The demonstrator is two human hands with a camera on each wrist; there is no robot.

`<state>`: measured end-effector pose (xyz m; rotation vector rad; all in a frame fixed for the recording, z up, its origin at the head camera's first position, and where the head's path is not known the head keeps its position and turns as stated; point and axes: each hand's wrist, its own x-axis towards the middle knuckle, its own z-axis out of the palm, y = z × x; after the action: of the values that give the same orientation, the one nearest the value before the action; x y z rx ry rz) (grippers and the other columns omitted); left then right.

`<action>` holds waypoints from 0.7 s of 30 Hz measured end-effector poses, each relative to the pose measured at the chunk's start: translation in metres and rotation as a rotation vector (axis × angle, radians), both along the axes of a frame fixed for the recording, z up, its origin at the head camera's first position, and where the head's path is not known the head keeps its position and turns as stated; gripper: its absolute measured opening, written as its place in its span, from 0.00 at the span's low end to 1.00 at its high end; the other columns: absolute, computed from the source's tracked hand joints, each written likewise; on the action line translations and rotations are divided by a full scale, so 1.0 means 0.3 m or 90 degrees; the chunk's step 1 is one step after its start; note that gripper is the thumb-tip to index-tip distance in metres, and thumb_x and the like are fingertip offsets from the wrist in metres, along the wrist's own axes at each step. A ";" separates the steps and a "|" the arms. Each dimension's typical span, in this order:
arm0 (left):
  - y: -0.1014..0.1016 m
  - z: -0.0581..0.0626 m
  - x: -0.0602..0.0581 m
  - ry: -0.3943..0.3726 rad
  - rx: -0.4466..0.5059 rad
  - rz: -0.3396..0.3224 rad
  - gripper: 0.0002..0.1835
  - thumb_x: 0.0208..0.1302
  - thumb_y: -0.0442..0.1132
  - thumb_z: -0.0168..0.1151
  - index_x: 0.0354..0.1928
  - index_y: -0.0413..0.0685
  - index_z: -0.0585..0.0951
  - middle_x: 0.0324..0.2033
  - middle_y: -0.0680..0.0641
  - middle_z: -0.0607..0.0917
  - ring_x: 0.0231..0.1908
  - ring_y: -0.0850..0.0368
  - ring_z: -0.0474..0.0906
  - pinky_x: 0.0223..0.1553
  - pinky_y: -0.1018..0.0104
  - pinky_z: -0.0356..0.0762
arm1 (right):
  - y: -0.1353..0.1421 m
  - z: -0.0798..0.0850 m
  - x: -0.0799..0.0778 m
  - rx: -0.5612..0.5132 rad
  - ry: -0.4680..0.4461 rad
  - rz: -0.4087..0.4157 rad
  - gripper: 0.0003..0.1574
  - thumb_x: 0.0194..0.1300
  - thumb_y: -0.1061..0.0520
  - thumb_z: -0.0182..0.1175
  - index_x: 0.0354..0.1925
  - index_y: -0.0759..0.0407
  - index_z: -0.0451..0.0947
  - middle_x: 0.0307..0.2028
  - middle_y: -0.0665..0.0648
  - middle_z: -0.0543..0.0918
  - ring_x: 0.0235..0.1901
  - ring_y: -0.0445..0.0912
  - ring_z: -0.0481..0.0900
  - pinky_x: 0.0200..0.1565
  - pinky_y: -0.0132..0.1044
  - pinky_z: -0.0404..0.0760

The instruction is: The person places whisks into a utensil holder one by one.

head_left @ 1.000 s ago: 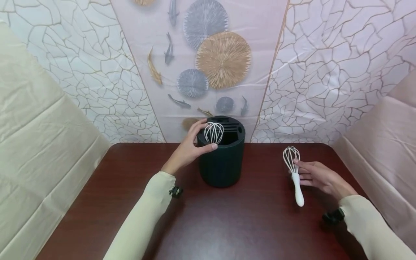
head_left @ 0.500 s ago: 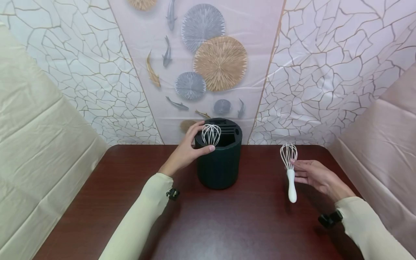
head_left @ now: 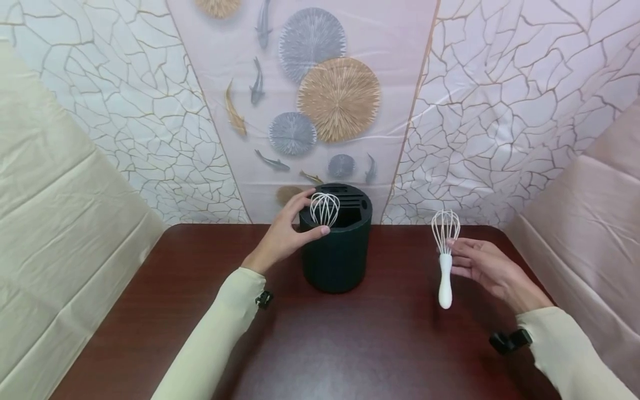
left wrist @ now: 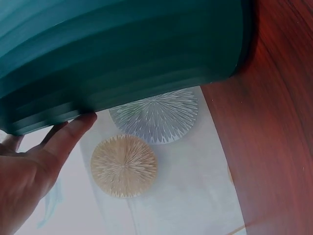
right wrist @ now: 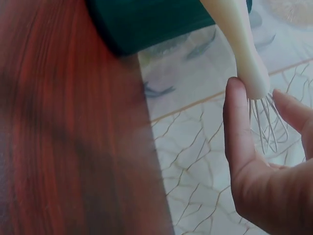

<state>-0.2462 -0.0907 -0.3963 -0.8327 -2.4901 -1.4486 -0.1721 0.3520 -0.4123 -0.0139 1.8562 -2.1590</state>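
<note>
A dark utensil holder (head_left: 336, 261) with a slotted top stands at the table's back. My left hand (head_left: 282, 234) holds its left side at the rim, the thumb in front and the fingers toward the back. The wire head of one whisk (head_left: 324, 208) sticks up from the holder's opening between thumb and fingers; its lower part is hidden inside. To the right, my right hand (head_left: 487, 268) pinches a second white whisk (head_left: 445, 280) where wires meet handle. That whisk is held above the table, wires up and handle down. In the right wrist view its handle (right wrist: 239, 44) hangs past the fingertips.
The reddish-brown wooden table (head_left: 360, 344) ends just behind the holder at a patterned backdrop (head_left: 240, 166). Beige cloth panels (head_left: 65, 233) slope along both sides. A stretch of table separates the holder from the right hand.
My right hand has raised its whisk slightly and turned it more upright, the handle's end swinging left. My left hand stays at the holder. The head view has shifted a little.
</note>
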 end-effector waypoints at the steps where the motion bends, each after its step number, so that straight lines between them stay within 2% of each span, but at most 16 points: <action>1: 0.000 -0.001 -0.001 0.002 -0.002 -0.003 0.28 0.65 0.61 0.73 0.63 0.61 0.79 0.79 0.64 0.62 0.75 0.57 0.61 0.63 0.45 0.79 | -0.005 0.007 0.003 -0.005 0.005 -0.003 0.12 0.83 0.60 0.53 0.47 0.52 0.84 0.42 0.51 0.91 0.42 0.42 0.89 0.45 0.36 0.88; 10: -0.006 0.002 -0.022 0.033 -0.042 -0.025 0.30 0.71 0.54 0.68 0.70 0.56 0.74 0.79 0.58 0.60 0.73 0.52 0.65 0.57 0.49 0.84 | -0.061 0.065 0.001 -0.027 0.028 -0.023 0.12 0.83 0.60 0.53 0.46 0.55 0.84 0.42 0.52 0.91 0.41 0.43 0.89 0.45 0.36 0.88; 16: -0.004 -0.006 -0.029 0.040 -0.058 -0.037 0.34 0.73 0.57 0.64 0.77 0.57 0.70 0.81 0.59 0.56 0.71 0.50 0.66 0.57 0.46 0.84 | -0.084 0.111 -0.005 -0.045 0.023 -0.041 0.07 0.82 0.58 0.55 0.48 0.56 0.80 0.41 0.52 0.90 0.41 0.44 0.89 0.45 0.37 0.89; 21: -0.002 -0.011 -0.025 0.027 -0.050 -0.025 0.35 0.72 0.61 0.63 0.76 0.59 0.71 0.81 0.60 0.57 0.72 0.51 0.65 0.58 0.45 0.83 | -0.117 0.154 -0.025 -0.054 0.021 -0.044 0.05 0.82 0.57 0.56 0.51 0.55 0.76 0.41 0.51 0.87 0.40 0.44 0.88 0.46 0.37 0.88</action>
<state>-0.2537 -0.0914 -0.3997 -0.9220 -2.5272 -1.3385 -0.1795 0.3170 -0.3659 -0.0027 1.8063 -2.2959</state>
